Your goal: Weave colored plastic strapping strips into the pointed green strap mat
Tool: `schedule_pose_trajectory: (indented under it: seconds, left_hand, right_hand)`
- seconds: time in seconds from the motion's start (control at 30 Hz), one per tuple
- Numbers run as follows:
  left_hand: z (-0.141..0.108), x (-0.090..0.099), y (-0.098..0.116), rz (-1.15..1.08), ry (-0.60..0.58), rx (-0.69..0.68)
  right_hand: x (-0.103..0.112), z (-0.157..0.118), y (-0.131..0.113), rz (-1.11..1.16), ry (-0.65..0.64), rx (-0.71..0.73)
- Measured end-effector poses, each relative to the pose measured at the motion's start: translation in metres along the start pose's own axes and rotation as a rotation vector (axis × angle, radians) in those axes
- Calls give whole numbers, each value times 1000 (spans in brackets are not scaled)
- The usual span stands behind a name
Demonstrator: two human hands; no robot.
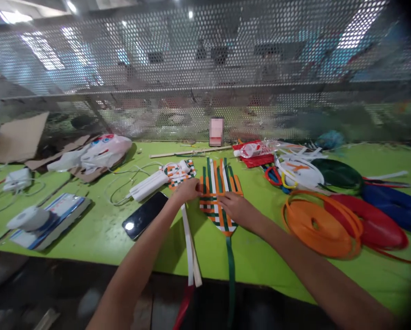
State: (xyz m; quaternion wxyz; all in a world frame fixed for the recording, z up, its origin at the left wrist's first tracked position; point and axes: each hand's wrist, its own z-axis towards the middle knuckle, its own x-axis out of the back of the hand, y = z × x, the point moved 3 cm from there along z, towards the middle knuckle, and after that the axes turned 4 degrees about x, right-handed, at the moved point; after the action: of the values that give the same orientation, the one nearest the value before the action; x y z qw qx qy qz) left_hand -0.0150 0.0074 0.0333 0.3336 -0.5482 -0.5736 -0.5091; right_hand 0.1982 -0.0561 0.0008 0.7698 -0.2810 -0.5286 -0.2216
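In front of me lies a half-woven piece of flat orange, green and white strips point(214, 215), its lower end pointed and its loose strip ends fanning away at the top. My left hand point(189, 190) is closed at its left edge, fingertips pinching the strips there. From the right, my right hand point(238, 208) reaches onto the weave, fingers together and bent over the strips around its middle. A long green strip point(230, 266) runs from the pointed end over the table edge. Beside the left forearm, white strips point(188, 247) hang over the edge too.
On the left are a black phone point(145, 214), a white power strip point(148, 185), a checkered woven piece point(178, 172) and a tissue pack point(50, 220). Coils of orange strip point(315, 236), red strip point(373, 220) and blue strip point(396, 206) lie right. Perforated metal mesh point(205, 68) stands behind.
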Motion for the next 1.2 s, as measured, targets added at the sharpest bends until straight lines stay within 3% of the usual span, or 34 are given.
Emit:
schedule_pose_trajectory:
  seconds: [0.13, 0.27, 0.43, 0.67, 0.87, 1.03, 1.13, 1.2]
  left_hand:
    - [0, 6, 5, 59, -23, 20]
    - [8, 15, 26, 135, -66, 41]
    - [-1, 20, 45, 134, 0, 1]
    - [-11, 9, 19, -19, 149, -124]
    - [-3, 8, 4, -209, -12, -154]
    - [-1, 15, 27, -251, 1, -295]
    - [1, 7, 47, -190, -28, -365]
    - [0, -1, 55, -161, 16, -350]
  right_hand:
    - [4, -1, -1, -30, -22, 5]
    - [3, 0, 3, -35, -12, 4]
    - [3, 0, 4, -51, -43, 19]
    - [8, -1, -1, -91, -61, -7]
    - [11, -3, -4, -85, -59, -15]
    - [6, -3, 1, -53, -72, -28]
    - [2, -2, 4, -26, -67, -37]
    - [2, -2, 4, -30, -72, -52]
